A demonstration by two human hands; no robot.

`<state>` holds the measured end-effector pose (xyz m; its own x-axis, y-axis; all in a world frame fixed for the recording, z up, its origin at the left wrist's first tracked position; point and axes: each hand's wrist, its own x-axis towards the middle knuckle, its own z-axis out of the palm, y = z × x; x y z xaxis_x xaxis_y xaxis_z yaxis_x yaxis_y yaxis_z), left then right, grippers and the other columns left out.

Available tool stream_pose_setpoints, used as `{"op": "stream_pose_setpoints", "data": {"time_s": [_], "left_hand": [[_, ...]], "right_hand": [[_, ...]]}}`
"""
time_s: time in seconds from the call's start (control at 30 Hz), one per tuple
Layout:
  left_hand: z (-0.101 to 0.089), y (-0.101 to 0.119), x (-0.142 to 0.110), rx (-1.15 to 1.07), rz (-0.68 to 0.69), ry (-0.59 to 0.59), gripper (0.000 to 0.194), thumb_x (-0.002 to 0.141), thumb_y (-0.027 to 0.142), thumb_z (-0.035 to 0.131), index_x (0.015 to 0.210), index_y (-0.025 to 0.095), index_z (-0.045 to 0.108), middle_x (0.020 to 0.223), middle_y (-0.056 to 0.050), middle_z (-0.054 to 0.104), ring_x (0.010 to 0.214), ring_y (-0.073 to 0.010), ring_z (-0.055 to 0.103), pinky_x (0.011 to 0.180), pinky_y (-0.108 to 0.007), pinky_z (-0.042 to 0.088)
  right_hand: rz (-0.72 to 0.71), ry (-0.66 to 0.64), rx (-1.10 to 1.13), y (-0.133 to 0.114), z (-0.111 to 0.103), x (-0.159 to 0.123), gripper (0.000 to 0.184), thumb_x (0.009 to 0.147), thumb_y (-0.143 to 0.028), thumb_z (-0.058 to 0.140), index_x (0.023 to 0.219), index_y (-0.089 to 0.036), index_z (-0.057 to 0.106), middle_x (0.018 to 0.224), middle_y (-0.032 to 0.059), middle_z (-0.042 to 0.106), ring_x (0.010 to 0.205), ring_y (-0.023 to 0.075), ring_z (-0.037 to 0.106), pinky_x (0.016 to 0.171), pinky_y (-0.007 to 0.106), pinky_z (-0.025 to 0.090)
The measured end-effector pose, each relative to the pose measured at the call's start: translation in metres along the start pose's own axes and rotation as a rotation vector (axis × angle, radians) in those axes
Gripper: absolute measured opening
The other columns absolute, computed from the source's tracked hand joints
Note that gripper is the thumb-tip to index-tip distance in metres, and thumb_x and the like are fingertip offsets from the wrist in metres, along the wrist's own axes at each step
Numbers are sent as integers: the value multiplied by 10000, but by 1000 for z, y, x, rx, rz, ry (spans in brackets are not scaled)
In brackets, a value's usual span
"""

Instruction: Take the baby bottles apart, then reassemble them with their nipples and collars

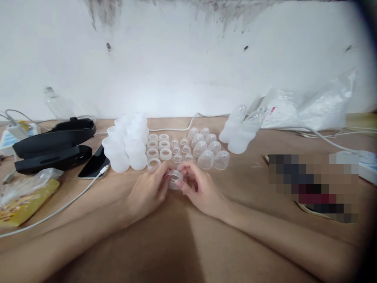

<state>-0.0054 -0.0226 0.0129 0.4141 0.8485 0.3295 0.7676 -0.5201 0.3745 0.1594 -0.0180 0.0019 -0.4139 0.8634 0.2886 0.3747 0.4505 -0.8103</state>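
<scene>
Between my two hands is a translucent bottle collar ring (176, 181), held just above the table. My left hand (151, 186) pinches its left side. On the right side, the thumb and fingers of my right hand (203, 190) close on the same ring. Whether a nipple sits inside it, I cannot tell. Just beyond my hands stand rows of more collar rings (152, 153), small clear nipples (177, 149) and clear dome caps (205, 159). White baby bottles (119, 153) are grouped to the left of the rings.
Two capped bottles (238, 137) stand at the back right, before a white plastic bag (306, 106). At left lie a phone (92, 165) with its cable, a black headset-like device (54, 145) and a yellow packet (32, 200). A blurred-out item (315, 188) lies at right.
</scene>
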Motion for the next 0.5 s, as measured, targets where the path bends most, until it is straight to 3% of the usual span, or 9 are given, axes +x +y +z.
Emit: {"op": "stream_pose_setpoints", "data": {"time_s": [0.17, 0.23, 0.3, 0.37, 0.43, 0.5], "left_hand": [[-11, 5, 1, 339, 255, 13, 201, 836, 140, 331, 905, 161, 518, 769, -59, 591, 756, -205, 570, 578, -272, 406], [-17, 6, 1, 374, 311, -12, 209, 839, 190, 356, 975, 154, 512, 845, -75, 600, 799, -220, 560, 632, -308, 421], [-27, 5, 3, 377, 330, 34, 278, 830, 268, 397, 1067, 144, 471, 973, -98, 588, 892, -240, 533, 722, -354, 413], [-40, 0, 6, 429, 264, 159, 358, 821, 342, 413, 1111, 135, 440, 1055, -123, 559, 969, -276, 492, 789, -408, 376], [-53, -9, 11, 554, 103, 279, 427, 814, 422, 408, 1135, 142, 428, 1066, -149, 543, 989, -333, 461, 792, -468, 342], [-62, -19, 15, 651, -49, 294, 512, 800, 502, 395, 1181, 160, 397, 1065, -168, 533, 997, -386, 436, 781, -509, 319]], "right_hand": [[188, -95, 361, 0, -3, 2, 351, 804, -368, 483, 1073, -225, 309, 777, -19, 511, 590, 83, 529, 527, 216, 416], [247, -103, 508, 4, -4, 4, 475, 744, -355, 568, 1107, -240, 282, 828, -4, 504, 614, 93, 543, 442, 185, 387], [276, -87, 601, 8, -4, 6, 576, 684, -332, 634, 1126, -252, 273, 864, 7, 482, 630, 101, 549, 391, 164, 363], [283, -76, 648, 11, -4, 7, 609, 658, -310, 657, 1129, -257, 276, 885, 9, 459, 636, 101, 552, 388, 162, 374], [287, -72, 655, 13, -4, 8, 603, 651, -295, 660, 1120, -257, 283, 897, 9, 441, 644, 102, 556, 390, 163, 382], [292, -67, 643, 12, -4, 8, 584, 653, -293, 656, 1108, -256, 292, 905, 9, 428, 650, 102, 557, 388, 162, 382]]}}
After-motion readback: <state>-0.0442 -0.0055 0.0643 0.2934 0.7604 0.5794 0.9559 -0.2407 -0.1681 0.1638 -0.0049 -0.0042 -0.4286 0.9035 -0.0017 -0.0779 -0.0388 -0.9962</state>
